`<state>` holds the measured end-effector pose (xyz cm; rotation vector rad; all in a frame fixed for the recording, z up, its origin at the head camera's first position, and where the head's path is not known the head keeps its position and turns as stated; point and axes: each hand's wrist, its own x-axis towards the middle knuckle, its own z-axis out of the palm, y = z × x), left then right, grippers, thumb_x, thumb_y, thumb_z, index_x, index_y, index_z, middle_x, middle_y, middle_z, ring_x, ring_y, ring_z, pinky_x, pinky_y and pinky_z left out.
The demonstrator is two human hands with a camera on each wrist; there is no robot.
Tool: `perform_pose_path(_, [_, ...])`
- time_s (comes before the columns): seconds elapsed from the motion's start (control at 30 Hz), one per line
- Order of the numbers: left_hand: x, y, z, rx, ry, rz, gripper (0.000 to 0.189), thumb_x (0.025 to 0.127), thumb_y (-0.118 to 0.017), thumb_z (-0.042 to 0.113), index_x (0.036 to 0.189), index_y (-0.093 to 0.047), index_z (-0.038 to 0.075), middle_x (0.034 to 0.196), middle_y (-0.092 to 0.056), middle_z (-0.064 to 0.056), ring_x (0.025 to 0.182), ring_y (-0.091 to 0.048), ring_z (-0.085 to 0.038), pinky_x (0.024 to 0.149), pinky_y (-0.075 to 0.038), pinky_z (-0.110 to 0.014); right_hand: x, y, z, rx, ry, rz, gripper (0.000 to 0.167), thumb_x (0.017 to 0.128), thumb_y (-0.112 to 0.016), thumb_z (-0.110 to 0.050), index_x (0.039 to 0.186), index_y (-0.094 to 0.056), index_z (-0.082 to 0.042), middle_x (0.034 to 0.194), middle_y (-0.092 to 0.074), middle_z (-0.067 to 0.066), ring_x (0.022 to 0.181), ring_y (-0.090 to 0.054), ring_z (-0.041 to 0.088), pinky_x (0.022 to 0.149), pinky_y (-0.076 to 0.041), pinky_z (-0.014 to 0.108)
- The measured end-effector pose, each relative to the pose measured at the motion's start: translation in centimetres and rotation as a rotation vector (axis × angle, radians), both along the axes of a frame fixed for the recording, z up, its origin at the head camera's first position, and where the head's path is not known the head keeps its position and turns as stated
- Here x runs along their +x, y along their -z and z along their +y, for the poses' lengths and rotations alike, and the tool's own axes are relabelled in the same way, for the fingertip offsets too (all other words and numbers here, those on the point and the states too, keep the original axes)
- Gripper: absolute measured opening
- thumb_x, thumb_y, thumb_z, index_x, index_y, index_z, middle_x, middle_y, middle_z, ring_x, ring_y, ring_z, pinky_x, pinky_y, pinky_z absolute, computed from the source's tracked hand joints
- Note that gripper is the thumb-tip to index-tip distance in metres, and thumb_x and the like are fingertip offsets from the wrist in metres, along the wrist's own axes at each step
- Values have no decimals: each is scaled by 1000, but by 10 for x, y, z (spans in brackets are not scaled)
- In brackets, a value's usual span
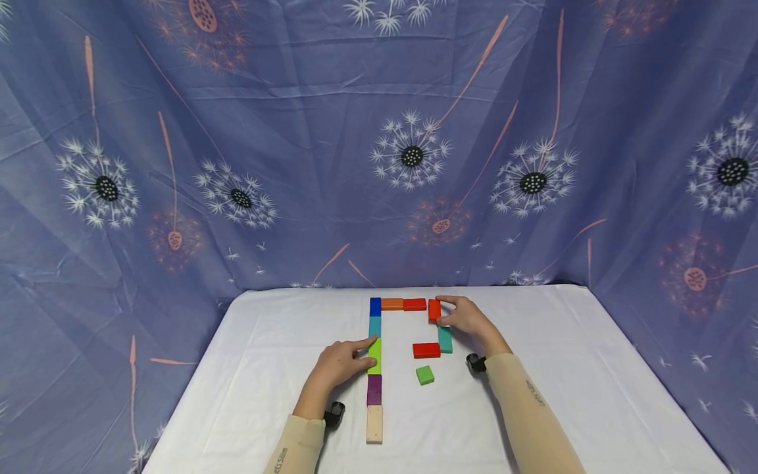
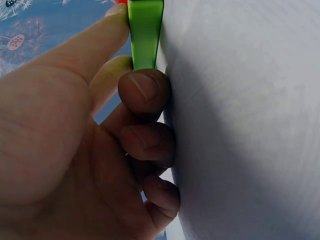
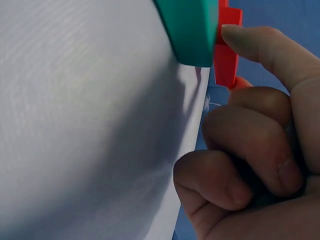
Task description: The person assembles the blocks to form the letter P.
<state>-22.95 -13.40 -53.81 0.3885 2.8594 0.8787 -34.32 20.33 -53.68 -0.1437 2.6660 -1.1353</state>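
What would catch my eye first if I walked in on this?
Probably the bright wooden blocks laid flat in a line on the white table, running from a pale block up to a blue block. The left hand touches the lime-green block; the right hand pinches a red block at the far end.

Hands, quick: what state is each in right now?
Left hand: fingertips on the lime-green block, no clear hold.
Right hand: thumb and forefinger pinch the red block.
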Motion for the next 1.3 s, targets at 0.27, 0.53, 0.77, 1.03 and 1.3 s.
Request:
perform_pose_path(0.27, [0, 0, 1, -11, 7, 12, 59, 94, -77, 48, 149, -64, 33, 65, -45, 8, 59, -32, -10, 56, -25, -27, -1, 5, 3, 32, -51, -17, 66, 91, -78, -17, 154, -58, -17, 161, -47, 27, 124, -48, 37, 113, -41, 60])
perform_pose_path(0.53, [0, 1, 1, -5, -1, 2, 59, 93, -77, 48, 149, -64, 33, 64, -45, 7, 59, -32, -11, 57, -26, -28, -1, 4, 3, 60, -75, -33, 66, 94, -77, -20, 156, -56, -18, 163, -44, 27, 135, -49, 40, 119, -37, 66])
perform_pose_path(0.77, [0, 0, 1, 0, 0, 7, 59, 94, -77, 47, 149, -64, 32, 64, -45, 7, 59, -32, -11, 57, -25, -28, 1, 1, 3, 63, -100, -20, 68, 92, -77, -19, 157, -55, -16, 163, -43, 29, 147, -43, 47, 119, -36, 67])
perform_pose_path(1.03, [1, 0, 2, -7, 3, 1, 59, 94, -77, 48, 149, -64, 33, 66, -47, 6, 60, -33, -11, 57, -26, -28, 3, 2, 6, 17, -80, -35, 76, 93, -81, -26, 161, -49, -21, 167, -39, 26, 155, -34, 49, 121, -32, 68])
perform_pose_path(1.3, [0, 0, 0, -2, -1, -2, 59, 94, -77, 47, 149, -63, 33, 65, -46, 6, 60, -32, -12, 57, -25, -29, 17, -2, 15, -78, -38, -11, 74, 94, -80, -29, 161, -49, -24, 162, -45, 23, 129, -51, 46, 113, -40, 64])
